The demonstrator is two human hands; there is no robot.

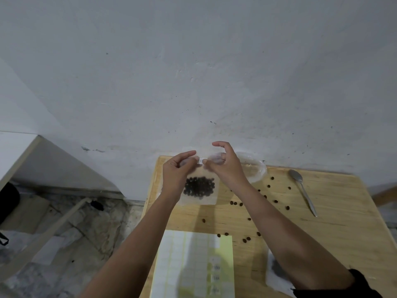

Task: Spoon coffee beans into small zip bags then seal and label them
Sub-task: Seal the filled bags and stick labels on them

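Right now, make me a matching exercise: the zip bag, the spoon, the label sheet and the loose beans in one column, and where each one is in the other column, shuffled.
Things
1. zip bag
2. spoon
3. label sheet
4. loose beans

Places
A. scattered over the wooden table
B. flat at the near table edge, between the forearms
C. pinched at its top by the left hand and right hand
D. lying on the table's right side, bowl end toward the wall

Pairs: 1-C, 2-D, 3-B, 4-A
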